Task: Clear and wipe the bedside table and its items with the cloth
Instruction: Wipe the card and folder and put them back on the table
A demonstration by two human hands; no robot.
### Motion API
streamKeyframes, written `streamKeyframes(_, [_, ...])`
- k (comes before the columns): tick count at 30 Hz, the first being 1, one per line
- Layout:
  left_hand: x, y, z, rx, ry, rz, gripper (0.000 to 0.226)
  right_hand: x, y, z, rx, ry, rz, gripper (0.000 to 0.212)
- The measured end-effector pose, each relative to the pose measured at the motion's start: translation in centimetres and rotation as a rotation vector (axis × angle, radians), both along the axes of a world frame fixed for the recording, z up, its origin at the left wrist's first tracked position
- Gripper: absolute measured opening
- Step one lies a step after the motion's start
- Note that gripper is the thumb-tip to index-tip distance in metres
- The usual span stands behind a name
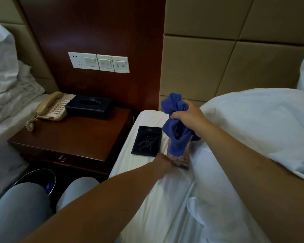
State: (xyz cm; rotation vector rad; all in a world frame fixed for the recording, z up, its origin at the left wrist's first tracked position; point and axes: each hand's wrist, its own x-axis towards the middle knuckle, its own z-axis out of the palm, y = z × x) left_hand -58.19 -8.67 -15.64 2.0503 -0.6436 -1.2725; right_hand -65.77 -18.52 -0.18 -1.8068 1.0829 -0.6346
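Head view: a soft, bunched blue cloth (175,123) is gripped tight in the right hand (186,114) above a flat, shiny card (180,159) on the white bed (165,199). The card's near end is touched by the left hand (162,161); its grip cannot be told. The card should be held still and rubbed gently. On the left, the smooth wooden bedside table (77,137) is still to be wiped.

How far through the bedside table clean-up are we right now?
Partly cleared: a black pad and a printed card lie on the bed. In hand: the right hand grips the blue cloth over the card, and the left hand touches the card. Left: the phone and tissue box sit on the table.
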Motion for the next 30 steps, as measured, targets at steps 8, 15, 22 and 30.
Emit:
streamKeyframes(8, [2.0,-1.1,4.2,-0.249,0.311,0.303,0.023,0.3,1.3,2.3,0.018,-0.015,0.010,0.032])
streamKeyframes(15, [9.5,3.0,5.8,-0.388,0.337,0.332,0.011,3.3,3.1,4.9,0.002,-0.036,0.022,0.038])
streamKeyframes(22, [21.8,11.7,5.1,-0.481,0.327,0.431,0.003,13.8,8.0,3.1,-0.069,0.286,0.312,0.084])
streamKeyframes(30, [29.4,18.8,1.1,-0.516,0.430,0.602,0.005,26.5,14.5,-1.5,-0.202,0.722,0.653,0.073])
